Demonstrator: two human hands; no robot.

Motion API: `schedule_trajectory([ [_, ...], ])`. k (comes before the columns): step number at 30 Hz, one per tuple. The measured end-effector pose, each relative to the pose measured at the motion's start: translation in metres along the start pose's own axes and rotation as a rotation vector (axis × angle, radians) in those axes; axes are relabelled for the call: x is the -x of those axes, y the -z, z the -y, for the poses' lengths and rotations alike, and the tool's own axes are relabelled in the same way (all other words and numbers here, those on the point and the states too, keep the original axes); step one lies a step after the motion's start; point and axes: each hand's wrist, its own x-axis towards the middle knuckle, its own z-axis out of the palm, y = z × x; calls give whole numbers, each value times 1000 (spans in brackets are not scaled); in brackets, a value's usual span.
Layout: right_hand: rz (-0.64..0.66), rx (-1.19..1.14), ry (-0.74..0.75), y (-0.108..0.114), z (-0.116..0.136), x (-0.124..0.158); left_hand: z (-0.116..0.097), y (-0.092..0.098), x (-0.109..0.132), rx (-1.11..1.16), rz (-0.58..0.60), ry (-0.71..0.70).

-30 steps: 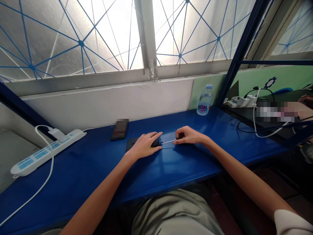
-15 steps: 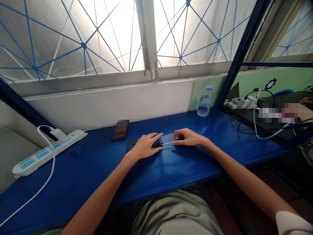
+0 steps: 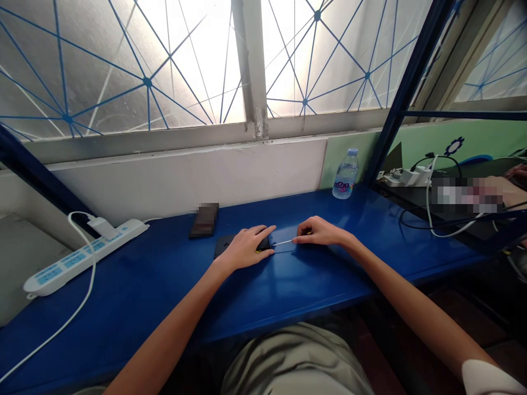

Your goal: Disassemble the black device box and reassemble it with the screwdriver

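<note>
My left hand (image 3: 247, 247) rests palm down with its thumb and fingers apart, gripping a small black block with yellow edging (image 3: 263, 243) between them. Under that hand a flat dark case (image 3: 223, 245) lies on the blue table, partly covered. My right hand (image 3: 316, 230) is closed around a thin screwdriver (image 3: 283, 242), its pale shaft pointing left towards the block. Most of the dark, yellow-marked handle is hidden in the palm. Whether the shaft's tip touches the block is too small to tell.
Behind my left hand lies a dark, blurred-out flat object (image 3: 205, 220). A white power strip (image 3: 86, 255) with a plugged-in charger and cable is at the left. A water bottle (image 3: 345, 174) stands at the back right. Cables (image 3: 430, 208) and another person's arm (image 3: 513, 189) are further right.
My right hand has shifted very slightly right, with a little more of the shaft showing. My left hand keeps its hold. The whole view has dipped slightly.
</note>
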Motion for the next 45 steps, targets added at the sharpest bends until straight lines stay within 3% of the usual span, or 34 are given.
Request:
schedule_trajectory([
  [11, -52, 9, -10, -7, 0, -2, 3, -5, 1, 10, -23, -12],
  [19, -74, 15, -11, -6, -4, -3, -7, 4, 0, 153, -47, 38],
  [33, -92, -21, -38, 0, -4, 0, -11, -1, -5, 281, -105, 90],
  [39, -242, 28, -144, 7, -12, 0, -8, -3, -6, 324, -162, 86],
  [45, -317, 99, -210, 10, -20, 0, 6, 10, -1, 297, -1, 116],
])
